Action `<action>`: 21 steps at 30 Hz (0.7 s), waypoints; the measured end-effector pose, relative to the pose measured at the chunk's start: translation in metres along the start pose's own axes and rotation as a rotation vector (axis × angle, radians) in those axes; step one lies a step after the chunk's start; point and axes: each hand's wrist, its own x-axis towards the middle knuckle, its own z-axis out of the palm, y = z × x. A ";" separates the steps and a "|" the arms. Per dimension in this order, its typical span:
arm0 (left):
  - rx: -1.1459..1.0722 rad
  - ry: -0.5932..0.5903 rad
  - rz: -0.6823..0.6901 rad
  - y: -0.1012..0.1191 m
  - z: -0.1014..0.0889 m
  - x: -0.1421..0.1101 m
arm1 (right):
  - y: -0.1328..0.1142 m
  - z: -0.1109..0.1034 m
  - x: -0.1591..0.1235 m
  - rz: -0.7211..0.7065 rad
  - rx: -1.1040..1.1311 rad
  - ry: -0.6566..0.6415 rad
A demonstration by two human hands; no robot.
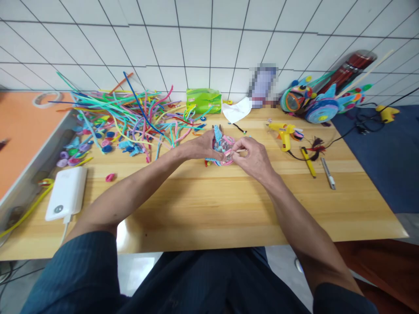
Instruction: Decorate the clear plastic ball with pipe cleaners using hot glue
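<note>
My left hand (205, 146) is closed round a small craft piece (225, 144) with a see-through body, blue fuzzy coils and a pink fuzzy rim. Its exact kind is hard to make out, since both hands cover parts of it. Pinched in my right hand (251, 157) is a thin pale stick (241, 151), held against the near side of the craft piece. A yellow hot glue gun (284, 134) lies on the table to the right of my right hand.
Tangled pipe cleaners (131, 113) cover the back left of the wooden table (203, 209). A green tissue pack (203, 101) stands by the tiled wall. Finished crafts (319, 109), a red flask (350, 69), a yellow cutter (308, 162) and a grey cutter (328, 173) are right. A white power bank (66, 192) lies left.
</note>
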 end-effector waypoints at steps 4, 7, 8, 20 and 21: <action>-0.081 -0.018 -0.027 0.009 0.003 -0.003 | 0.000 -0.001 -0.002 0.049 0.039 -0.006; -0.061 0.003 -0.004 0.011 0.004 -0.004 | 0.000 -0.001 -0.003 0.073 0.068 0.008; -0.041 0.020 -0.006 0.011 0.004 -0.004 | 0.001 -0.001 -0.003 0.076 0.074 0.011; -0.099 0.040 0.000 0.014 0.008 -0.008 | 0.002 -0.001 0.000 0.042 0.100 0.026; -0.125 0.038 0.009 0.013 0.010 -0.008 | 0.001 -0.003 0.001 0.029 0.100 0.026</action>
